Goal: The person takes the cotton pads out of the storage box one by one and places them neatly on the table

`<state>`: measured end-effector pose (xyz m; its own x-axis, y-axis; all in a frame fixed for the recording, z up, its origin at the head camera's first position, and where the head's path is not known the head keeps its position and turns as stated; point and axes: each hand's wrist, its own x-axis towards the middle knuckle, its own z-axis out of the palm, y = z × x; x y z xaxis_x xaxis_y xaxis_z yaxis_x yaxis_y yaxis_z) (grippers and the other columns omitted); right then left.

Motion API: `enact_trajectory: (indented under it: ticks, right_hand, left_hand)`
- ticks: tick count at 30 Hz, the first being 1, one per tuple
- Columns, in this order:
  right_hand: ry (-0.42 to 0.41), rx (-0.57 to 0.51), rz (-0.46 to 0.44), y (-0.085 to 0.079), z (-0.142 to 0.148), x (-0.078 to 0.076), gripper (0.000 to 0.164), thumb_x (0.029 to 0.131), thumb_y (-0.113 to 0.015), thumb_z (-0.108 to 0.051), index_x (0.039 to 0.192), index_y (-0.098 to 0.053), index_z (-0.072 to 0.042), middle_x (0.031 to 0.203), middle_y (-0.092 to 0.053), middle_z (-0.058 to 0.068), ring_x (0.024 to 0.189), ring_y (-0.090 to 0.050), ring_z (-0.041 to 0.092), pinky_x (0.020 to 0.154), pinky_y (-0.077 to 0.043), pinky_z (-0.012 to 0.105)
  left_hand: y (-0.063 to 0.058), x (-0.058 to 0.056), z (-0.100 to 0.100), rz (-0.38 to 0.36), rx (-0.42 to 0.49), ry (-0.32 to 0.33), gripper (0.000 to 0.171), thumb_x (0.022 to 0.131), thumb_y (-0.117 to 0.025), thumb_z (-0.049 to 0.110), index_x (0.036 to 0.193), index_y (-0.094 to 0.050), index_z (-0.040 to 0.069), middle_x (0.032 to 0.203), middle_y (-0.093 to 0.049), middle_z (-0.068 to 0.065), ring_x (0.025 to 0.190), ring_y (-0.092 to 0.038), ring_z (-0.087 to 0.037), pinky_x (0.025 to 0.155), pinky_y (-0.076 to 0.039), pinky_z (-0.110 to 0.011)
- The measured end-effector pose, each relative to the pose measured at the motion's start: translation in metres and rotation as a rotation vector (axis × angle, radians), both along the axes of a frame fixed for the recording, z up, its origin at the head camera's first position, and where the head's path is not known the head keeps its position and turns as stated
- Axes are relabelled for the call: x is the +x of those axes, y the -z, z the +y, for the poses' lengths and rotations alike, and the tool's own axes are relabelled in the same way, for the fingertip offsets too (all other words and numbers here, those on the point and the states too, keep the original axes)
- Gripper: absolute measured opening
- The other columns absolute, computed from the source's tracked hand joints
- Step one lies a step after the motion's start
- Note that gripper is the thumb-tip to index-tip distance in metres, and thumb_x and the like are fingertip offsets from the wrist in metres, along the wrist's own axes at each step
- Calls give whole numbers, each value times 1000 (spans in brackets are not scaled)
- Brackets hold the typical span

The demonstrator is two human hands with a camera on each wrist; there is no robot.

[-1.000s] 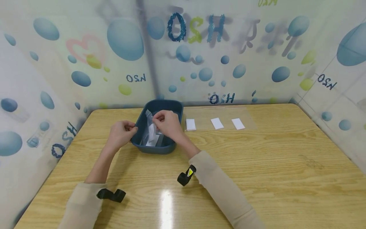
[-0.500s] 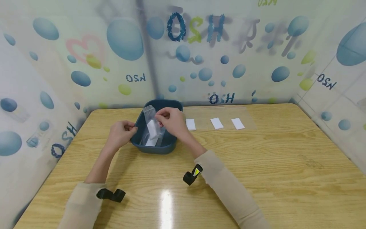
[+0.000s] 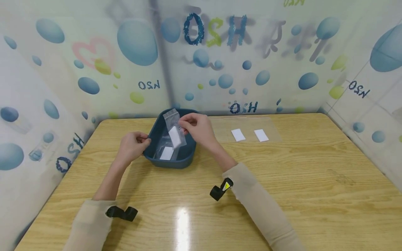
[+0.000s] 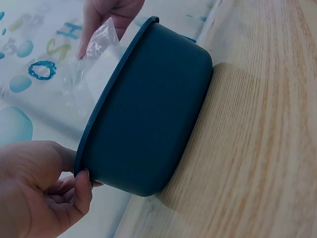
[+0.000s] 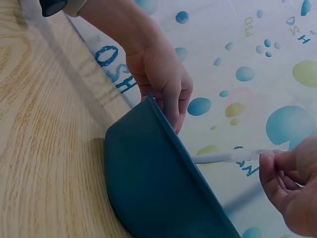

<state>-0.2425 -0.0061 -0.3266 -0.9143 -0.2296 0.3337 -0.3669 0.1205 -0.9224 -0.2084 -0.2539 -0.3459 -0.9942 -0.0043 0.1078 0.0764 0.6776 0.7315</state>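
At the mouth of the blue bin (image 3: 169, 164), gripped at left by the left hand (image 3: 133, 145), a clear bag (image 3: 174, 134) slanting lengthwise far-left to near-right is pinched at right by the right hand (image 3: 200, 131).

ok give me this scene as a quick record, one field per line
left hand: left hand pinches the left rim of the blue bin
right hand: right hand pinches a clear zip bag at the bin's opening
bag contents: white piece
inside bin: another clear bag with a white piece, under the held one
bin: upright on the wooden table
right of bin: two white cards visible
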Motion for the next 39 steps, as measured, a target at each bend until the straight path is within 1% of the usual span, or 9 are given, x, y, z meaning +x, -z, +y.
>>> enact_trajectory:
  ticks: [5,12,15,18,22,25,32,34,39]
  right_hand:
    - [-8,-29,2,-5,7,2,13,96,-69,-8,101,-73,3,86,-71,12,66,-65,15,77,-58,53]
    - [2,-35,18,-9,18,4,12,96,-69,-7,100,-73,4,85,-70,12,65,-64,15,68,-59,35]
    - [8,-33,24,-9,23,4,12,96,-69,-7,100,-73,4,85,-70,12,64,-64,15,65,-59,31]
    - [14,-41,30,-9,29,3,12,96,-70,-7,100,-72,4,85,-71,13,64,-64,16,65,-59,32]
    - [25,-43,41,-10,37,3,12,95,-70,-6,100,-72,5,86,-71,13,64,-64,16,68,-60,42]
    - [31,-36,45,-11,43,3,12,96,-70,-7,99,-72,4,85,-70,13,65,-64,17,69,-59,45]
    - [26,-45,22,-13,53,2,13,96,-69,-7,100,-72,5,84,-68,13,65,-64,17,63,-58,28]
    - [26,-48,14,-14,55,2,13,96,-69,-7,101,-72,5,85,-69,14,66,-64,17,64,-58,27]
    - [42,-26,18,-15,62,1,15,96,-69,-8,103,-71,5,88,-69,15,68,-64,18,67,-59,32]
  left_hand:
    - [0,1,0,-9,2,-6,29,97,-60,8,113,-64,-15,91,-64,-18,71,-59,-16,55,-56,-23]
    - [-1,0,1,-11,11,-8,28,96,-61,8,113,-64,-15,90,-64,-18,70,-58,-13,54,-56,-24]
    - [-2,1,2,-12,22,-6,29,96,-62,8,113,-64,-15,90,-64,-17,69,-58,-12,54,-56,-24]
    - [-2,0,2,-10,24,-3,29,96,-63,8,112,-64,-16,89,-64,-17,69,-58,-11,53,-56,-23]
    - [-1,0,1,-2,18,-2,29,96,-62,8,112,-64,-16,89,-64,-18,69,-58,-12,53,-56,-23]
    - [0,0,0,-1,11,-2,29,96,-62,8,112,-64,-15,90,-64,-18,70,-59,-13,54,-56,-23]
    - [0,1,-1,-13,5,-4,29,97,-61,8,114,-64,-15,91,-64,-18,71,-60,-16,55,-56,-24]
    - [0,0,-1,-14,5,-5,29,97,-61,8,114,-64,-15,91,-64,-18,71,-60,-16,55,-56,-24]
    - [0,0,0,-12,6,-3,29,97,-61,8,113,-64,-15,90,-64,-18,70,-59,-15,54,-56,-24]
